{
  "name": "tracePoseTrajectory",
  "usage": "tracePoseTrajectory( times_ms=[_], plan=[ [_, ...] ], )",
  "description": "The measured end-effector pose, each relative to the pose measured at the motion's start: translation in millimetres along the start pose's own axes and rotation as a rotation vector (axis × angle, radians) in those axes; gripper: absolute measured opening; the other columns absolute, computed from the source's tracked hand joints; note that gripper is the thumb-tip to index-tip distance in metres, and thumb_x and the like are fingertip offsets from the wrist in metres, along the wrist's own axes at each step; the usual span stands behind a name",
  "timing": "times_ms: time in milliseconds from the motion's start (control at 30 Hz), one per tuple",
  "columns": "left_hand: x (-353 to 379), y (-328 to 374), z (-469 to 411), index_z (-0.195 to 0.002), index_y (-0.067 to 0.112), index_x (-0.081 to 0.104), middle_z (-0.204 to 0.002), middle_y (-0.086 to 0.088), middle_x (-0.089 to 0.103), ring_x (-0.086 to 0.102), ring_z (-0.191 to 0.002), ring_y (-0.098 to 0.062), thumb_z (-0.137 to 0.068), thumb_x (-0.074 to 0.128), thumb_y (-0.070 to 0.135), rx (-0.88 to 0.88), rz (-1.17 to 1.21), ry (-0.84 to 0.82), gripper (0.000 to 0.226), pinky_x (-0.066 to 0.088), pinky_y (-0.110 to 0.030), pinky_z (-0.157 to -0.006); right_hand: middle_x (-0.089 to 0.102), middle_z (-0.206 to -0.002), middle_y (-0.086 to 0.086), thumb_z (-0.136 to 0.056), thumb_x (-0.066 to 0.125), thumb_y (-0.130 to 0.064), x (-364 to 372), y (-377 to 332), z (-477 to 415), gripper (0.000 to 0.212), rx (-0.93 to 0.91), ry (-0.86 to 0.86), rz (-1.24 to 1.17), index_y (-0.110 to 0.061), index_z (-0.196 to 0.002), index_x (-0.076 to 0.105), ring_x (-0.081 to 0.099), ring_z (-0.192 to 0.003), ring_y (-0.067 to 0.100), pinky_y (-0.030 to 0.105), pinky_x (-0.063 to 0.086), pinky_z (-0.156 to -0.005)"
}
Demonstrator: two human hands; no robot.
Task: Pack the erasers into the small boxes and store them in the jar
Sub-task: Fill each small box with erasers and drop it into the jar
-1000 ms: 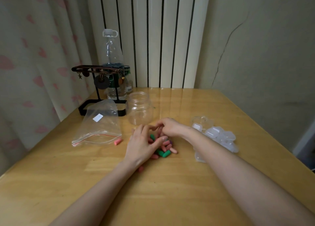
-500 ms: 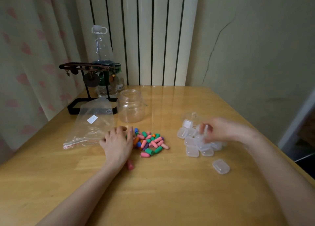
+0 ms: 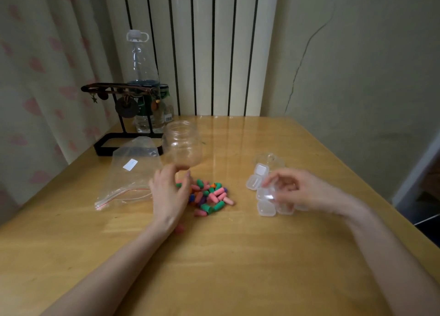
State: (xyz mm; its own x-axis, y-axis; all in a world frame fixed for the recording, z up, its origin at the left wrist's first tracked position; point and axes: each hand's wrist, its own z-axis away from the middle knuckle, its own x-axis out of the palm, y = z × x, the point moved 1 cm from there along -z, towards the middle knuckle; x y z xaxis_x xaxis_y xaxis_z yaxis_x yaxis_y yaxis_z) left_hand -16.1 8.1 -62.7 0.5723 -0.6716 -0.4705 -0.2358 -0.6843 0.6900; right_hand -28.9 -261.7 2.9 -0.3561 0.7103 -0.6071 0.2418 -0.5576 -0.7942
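Note:
A heap of small coloured erasers (image 3: pixel 210 196), pink, green, orange and purple, lies mid-table. My left hand (image 3: pixel 170 193) is palm down over the heap's left edge, fingers loosely curled, thumb and forefinger apart with nothing seen between them. One pink eraser (image 3: pixel 179 228) lies by that wrist. The clear jar (image 3: pixel 182 144) stands open and empty just behind the heap. To the right is a cluster of small clear boxes (image 3: pixel 258 182). My right hand (image 3: pixel 300 190) hovers over them, its fingertips pinched on one small box (image 3: pixel 267 195); the image is blurred there.
A flat clear zip bag (image 3: pixel 132 172) lies left of my left hand. Behind it are a black metal stand (image 3: pixel 123 134) with hanging trinkets and a tall plastic bottle (image 3: pixel 142 77). A clear lid-like piece (image 3: pixel 269 158) sits behind the boxes. The table edge (image 3: pixel 371 196) runs close on the right.
My right hand left the eraser heap and went to the boxes, where it now pinches one. My left hand slid from beside the heap onto its left edge.

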Motion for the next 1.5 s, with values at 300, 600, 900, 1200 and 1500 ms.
tracePoseTrajectory(
  times_ms=[300, 600, 900, 1200, 1500],
  plan=[
    [-5, 60, 33, -0.12, 0.034, 0.057, -0.107, 0.016, 0.065, 0.064, -0.089, -0.011, -0.084, 0.062, 0.022, 0.093, 0.604, -0.597, 0.038, 0.058, -0.033, -0.071, 0.064, -0.062, 0.007, -0.073, 0.066, -0.018, 59, -22, -21, 0.035, -0.022, 0.037, -0.78, -0.005, -0.098, 0.047, 0.054, -0.048, 0.014, 0.02, 0.043, -0.042],
    [-12, 62, 38, -0.113, 0.008, 0.053, -0.104, -0.011, 0.071, 0.069, -0.084, -0.023, -0.079, 0.063, 0.012, -0.214, 0.864, -0.755, 0.036, 0.059, -0.035, -0.067, 0.063, -0.099, 0.035, -0.067, 0.077, -0.009, 55, -1, -11, 0.039, -0.07, -0.13, -0.702, -0.001, -0.095, 0.051, 0.067, -0.073, 0.033, 0.035, 0.057, -0.058],
    [0, 57, 49, -0.1, 0.009, 0.051, -0.09, -0.008, 0.075, 0.069, -0.081, -0.016, -0.077, 0.066, 0.011, -0.298, 0.908, -0.769, 0.028, 0.057, -0.029, -0.067, 0.053, -0.088, 0.048, -0.067, 0.077, -0.007, 62, 7, -13, 0.039, -0.036, -0.095, -0.531, -0.001, -0.089, 0.045, 0.067, -0.076, 0.037, 0.045, 0.059, -0.065],
    [-3, 55, 47, -0.107, 0.007, 0.051, -0.094, -0.006, 0.074, 0.069, -0.083, -0.017, -0.087, 0.059, -0.001, -0.296, 0.886, -0.822, 0.023, 0.059, -0.034, -0.067, 0.052, -0.096, 0.05, -0.053, 0.088, -0.022, 58, 5, -11, 0.059, -0.016, -0.114, -0.542, -0.002, -0.088, 0.044, 0.065, -0.08, 0.039, 0.044, 0.059, -0.064],
    [-3, 57, 49, -0.097, 0.009, 0.052, -0.084, -0.007, 0.075, 0.07, -0.072, -0.015, -0.082, 0.064, 0.0, -0.308, 0.87, -0.782, 0.021, 0.055, -0.026, -0.056, 0.05, -0.086, 0.041, -0.064, 0.07, -0.002, 66, 7, -11, 0.036, -0.014, -0.109, -0.527, -0.002, -0.086, 0.042, 0.053, -0.08, 0.038, 0.036, 0.059, -0.06]
  ],
)
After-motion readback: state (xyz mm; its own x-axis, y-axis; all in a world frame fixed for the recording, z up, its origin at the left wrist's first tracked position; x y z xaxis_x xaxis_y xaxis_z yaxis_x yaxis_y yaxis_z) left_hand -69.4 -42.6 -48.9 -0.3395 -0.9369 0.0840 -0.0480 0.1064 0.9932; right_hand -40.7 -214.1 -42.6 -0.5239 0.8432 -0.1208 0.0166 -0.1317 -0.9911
